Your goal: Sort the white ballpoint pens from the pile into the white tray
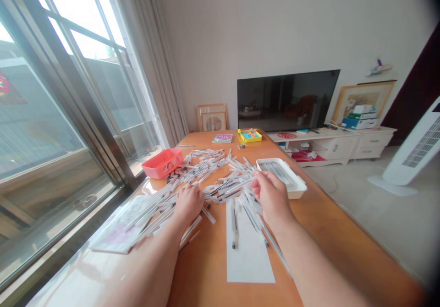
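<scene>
My right hand [271, 192] pinches a clear-barrelled pen [240, 186], which points left over the pile. My left hand [189, 201] is closed low among the loose pens [202, 169]; its fingertips are hidden, so I cannot make out what they hold. Clear pen parts and black caps lie around both hands. Between my forearms is a white sheet of paper [247, 265]. A black-capped pen [234, 224] lies on it, with more pens along its right side. Just beyond my right hand, a white tray [299, 184] holds a row of pens.
A red plastic basket [161, 164] stands at the table's left edge near the window. A booklet [113, 236] lies under pens at the left. Farther back are a colourful book [222, 138] and a yellow box [250, 136]. A television [288, 101] stands beyond the table.
</scene>
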{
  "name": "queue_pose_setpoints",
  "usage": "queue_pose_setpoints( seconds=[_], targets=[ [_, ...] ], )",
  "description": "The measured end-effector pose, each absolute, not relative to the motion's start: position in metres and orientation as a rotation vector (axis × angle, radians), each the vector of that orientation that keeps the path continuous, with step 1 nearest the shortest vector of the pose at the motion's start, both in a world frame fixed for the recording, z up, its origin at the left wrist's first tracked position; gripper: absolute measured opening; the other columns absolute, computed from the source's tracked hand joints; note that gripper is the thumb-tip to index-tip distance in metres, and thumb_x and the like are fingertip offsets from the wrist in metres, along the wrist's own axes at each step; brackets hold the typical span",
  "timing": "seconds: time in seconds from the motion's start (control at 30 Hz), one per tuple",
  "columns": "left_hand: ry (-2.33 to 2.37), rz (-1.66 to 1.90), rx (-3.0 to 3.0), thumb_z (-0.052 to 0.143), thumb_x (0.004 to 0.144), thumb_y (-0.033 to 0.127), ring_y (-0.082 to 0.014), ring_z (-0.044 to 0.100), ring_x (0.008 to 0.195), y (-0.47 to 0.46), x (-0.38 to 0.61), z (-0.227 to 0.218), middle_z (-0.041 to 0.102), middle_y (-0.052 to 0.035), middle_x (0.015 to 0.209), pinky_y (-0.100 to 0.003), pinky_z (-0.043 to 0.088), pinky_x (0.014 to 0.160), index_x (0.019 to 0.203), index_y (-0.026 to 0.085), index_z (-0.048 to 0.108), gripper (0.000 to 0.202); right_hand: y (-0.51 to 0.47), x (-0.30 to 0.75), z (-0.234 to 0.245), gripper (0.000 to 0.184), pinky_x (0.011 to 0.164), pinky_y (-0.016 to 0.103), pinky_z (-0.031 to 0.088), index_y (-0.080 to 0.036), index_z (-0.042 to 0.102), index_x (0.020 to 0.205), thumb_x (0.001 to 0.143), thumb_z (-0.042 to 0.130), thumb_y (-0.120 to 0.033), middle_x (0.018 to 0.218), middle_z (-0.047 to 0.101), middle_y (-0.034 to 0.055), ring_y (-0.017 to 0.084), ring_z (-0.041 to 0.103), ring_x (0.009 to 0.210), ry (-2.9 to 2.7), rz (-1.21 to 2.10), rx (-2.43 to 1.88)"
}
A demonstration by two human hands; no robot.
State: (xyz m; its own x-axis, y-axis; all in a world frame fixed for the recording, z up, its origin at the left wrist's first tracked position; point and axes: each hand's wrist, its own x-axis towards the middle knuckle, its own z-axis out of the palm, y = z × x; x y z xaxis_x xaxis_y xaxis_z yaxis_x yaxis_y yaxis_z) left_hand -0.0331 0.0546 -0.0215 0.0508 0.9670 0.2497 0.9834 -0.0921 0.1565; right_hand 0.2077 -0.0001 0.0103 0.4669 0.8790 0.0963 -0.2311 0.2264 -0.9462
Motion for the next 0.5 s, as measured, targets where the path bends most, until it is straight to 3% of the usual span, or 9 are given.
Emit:
queue_pose_setpoints(
  seconds=[0.27, 0.5],
  targets=[
    [-2.065, -0.463, -2.27, 0.041, 0.092, 0.027, -0.0332, 0.056, 0.117, 0.079, -0.011, -0.015, 0.066, -0.0125, 0.126, -0.048, 0.036, 0.1, 0.117, 0.025, 0.067, 0.036, 0.001, 0.21, 0.01, 0.03, 0.05, 0.024, 0.039, -0.02, 0.066, 0.078, 0.078, 0.072, -0.05, 0.063, 0.066, -0.0005, 0.012, 0.053, 0.055, -0.721, 0.857, -1.056],
    [-2.163, -0.469, -2.271, 0.057, 0.083, 0.039, -0.0397, 0.057, 0.113, 0.095, -0.006, -0.02, 0.073, -0.0185, 0.102, -0.058, 0.032, 0.1, 0.082, 0.02, 0.073, 0.025, 0.001, 0.207, 0.009, 0.03, 0.05, 0.024, 0.039, -0.02, 0.067, 0.08, 0.08, 0.071, -0.05, 0.063, 0.065, -0.0003, 0.012, 0.053, 0.056, -0.746, 0.866, -1.051]
  ],
)
